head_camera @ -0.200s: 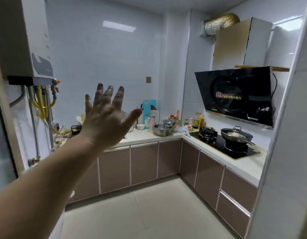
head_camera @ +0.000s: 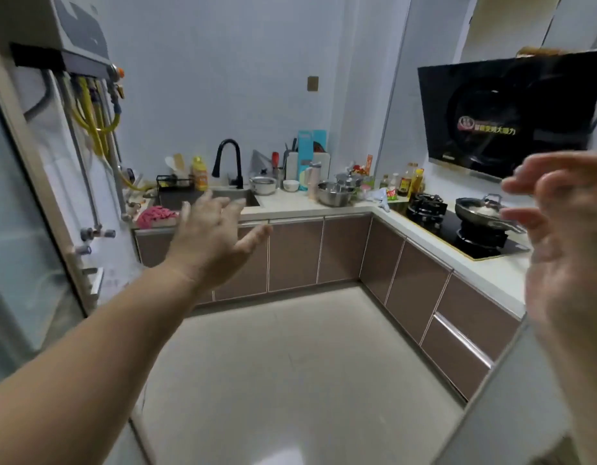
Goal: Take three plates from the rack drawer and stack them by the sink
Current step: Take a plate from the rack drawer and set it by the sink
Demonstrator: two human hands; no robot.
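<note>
**Both hands raised and empty; no plates in sight**

We note the left hand [head_camera: 211, 236] held out over the floor in front of the sink cabinets, back of the hand toward us, fingers spread and thumb splayed right, gripping nothing. The right hand [head_camera: 565, 236] is close to the lens at the right edge, blurred, fingers loosely curled and apart, nothing in it.

We cannot find the plates anywhere. The only drawer fronts [head_camera: 458, 350] we make out sit under the right run of the L-shaped countertop [head_camera: 290, 204], flush with the cabinets; which one holds the rack we cannot tell.

Materials: the cabinet doors [head_camera: 293, 253] are glossy brown panels with thin pale metal trim and bar handles; the countertop is smooth and off-white; the floor is large pale tile. The sink [head_camera: 236, 198] is a rectangular steel basin set at the left end of the back run, with a matte black gooseneck faucet [head_camera: 228, 162] at its rear edge. A knobbly pink cloth [head_camera: 156, 216] lies at the countertop's front left corner. A yellow bottle [head_camera: 200, 174] stands behind the sink. Steel mixing bowls [head_camera: 335, 193] sit near the inner corner.

On the right run, a lidded wok [head_camera: 485, 211] rests on a black glass hob [head_camera: 464, 233]. The slanted black glass range hood [head_camera: 511, 115] above carries a red round badge and gold lettering, too blurred to read.
</note>
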